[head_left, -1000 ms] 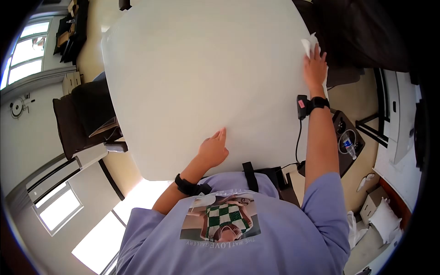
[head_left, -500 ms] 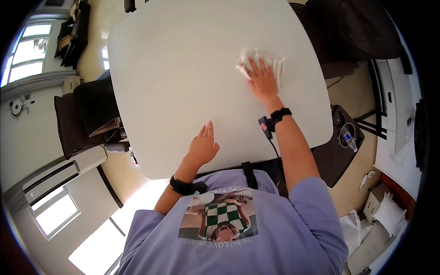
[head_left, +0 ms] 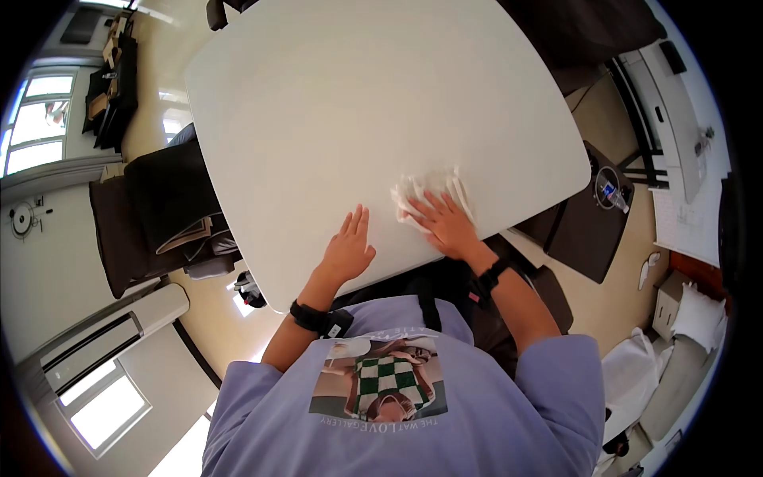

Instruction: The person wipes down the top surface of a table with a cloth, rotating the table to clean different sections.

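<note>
A white cloth (head_left: 435, 191) lies bunched on the pale tabletop (head_left: 334, 103), near the edge closest to me. My right hand (head_left: 447, 226) rests palm down on the cloth with its fingers spread; part of the cloth is hidden beneath it. To the left, my left hand (head_left: 348, 248) is over the table near the same edge, fingers stretched out and nothing in it. Black bands circle both wrists.
Dark chairs flank the table, one at the left (head_left: 171, 183) and one at the upper right (head_left: 588, 32). A brown side table (head_left: 592, 230) at the right holds a plastic bottle (head_left: 612, 194). A dark seat is close in front of my body.
My right hand and the cloth have come back toward me and slightly left across the tabletop. My left hand has hardly moved. The view has turned a little.
</note>
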`<state>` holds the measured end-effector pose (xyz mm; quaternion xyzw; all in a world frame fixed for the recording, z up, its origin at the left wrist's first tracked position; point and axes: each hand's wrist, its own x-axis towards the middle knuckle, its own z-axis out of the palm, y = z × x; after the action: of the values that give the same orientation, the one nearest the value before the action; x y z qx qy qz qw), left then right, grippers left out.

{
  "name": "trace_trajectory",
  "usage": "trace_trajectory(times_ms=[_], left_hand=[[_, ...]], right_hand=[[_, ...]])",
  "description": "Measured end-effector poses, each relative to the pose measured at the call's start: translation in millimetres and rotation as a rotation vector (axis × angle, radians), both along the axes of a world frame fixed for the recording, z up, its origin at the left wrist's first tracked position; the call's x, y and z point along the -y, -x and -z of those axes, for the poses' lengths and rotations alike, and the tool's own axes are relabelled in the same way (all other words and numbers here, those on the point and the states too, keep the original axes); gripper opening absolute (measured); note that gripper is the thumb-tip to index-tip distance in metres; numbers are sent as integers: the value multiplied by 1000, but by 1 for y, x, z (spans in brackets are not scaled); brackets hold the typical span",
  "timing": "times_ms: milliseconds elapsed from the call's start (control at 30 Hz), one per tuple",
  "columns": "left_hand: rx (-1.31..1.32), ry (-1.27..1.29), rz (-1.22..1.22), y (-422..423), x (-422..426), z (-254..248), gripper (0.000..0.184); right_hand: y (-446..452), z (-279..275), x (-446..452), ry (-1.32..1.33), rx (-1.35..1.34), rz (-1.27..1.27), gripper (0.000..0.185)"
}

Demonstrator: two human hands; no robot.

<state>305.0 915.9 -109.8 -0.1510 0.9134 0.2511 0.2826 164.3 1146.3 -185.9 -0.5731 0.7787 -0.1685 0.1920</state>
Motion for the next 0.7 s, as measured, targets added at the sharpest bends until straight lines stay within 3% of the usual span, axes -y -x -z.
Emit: trace_trajectory(times_ms=[133, 267, 300, 367, 400, 467, 533, 667, 700], left_hand=[[-18, -12, 47, -34, 16, 7, 76], [-28, -40, 111, -53, 21, 13, 74], [-55, -57, 128, -58, 21, 15, 74], [-86, -68, 149, -61, 20, 20, 74], [-111, -68, 160, -62, 20, 19, 73], [-122, -72, 164, -58, 18, 18, 73], [-124, -76, 152, -56, 15, 16, 73], [-150, -57, 98, -47, 15, 18, 73], [-146, -50, 80, -43, 13, 18, 73]], right_hand=[[-64, -3, -19, -50, 143, 22, 46], [-108, 18, -35, 181, 403, 191, 35], [-116, 46, -51, 225, 764, 397, 30], [-134, 104, -86, 428, 1654, 1066, 43], [-126, 86, -91, 436, 1642, 1072, 43], [-92, 20, -98, 764, 1796, 1532, 30], [-62, -5, -118, 1083, 1722, 1573, 42], [14, -22, -177, 1432, 1398, 1574, 45], [37, -12, -194, 1409, 1125, 1674, 45]])
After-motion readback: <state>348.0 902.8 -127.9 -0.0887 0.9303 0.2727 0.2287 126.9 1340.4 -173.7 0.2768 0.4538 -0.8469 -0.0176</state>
